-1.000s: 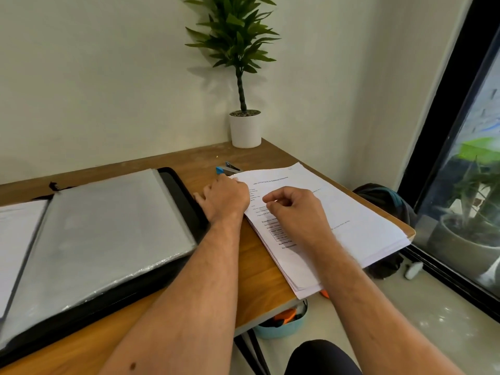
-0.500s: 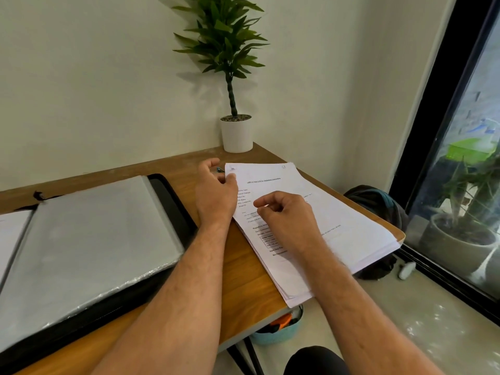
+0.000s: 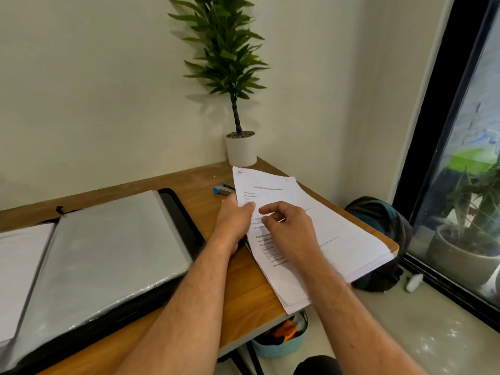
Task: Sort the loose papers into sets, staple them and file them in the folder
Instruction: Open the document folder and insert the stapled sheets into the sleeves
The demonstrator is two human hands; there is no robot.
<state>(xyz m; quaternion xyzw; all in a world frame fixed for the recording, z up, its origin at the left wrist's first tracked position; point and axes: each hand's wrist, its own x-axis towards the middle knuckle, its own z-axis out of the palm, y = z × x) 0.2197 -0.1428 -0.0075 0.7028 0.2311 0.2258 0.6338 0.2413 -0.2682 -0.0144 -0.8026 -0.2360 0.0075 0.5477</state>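
Left hand [image 3: 234, 220] is covering the left edge of the top sheets [image 3: 273, 196], so its grip underneath isn't showing. Right hand [image 3: 290, 230] is hiding mid-page text; the printed lines are reading too small and blurred. Stapler [image 3: 222, 189] is sitting partly behind the sheets. Folder [image 3: 178, 220] is running off the left and bottom edges. Basket [image 3: 281, 339] under the surface [image 3: 194, 180] is mostly hidden, contents unclear. Plant [image 3: 224, 50] top is getting cropped.

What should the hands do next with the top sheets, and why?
Probably lift the set clear of the paper stack: the left hand already pinches the top sheets' raised left edge, and the stapler lies just behind.
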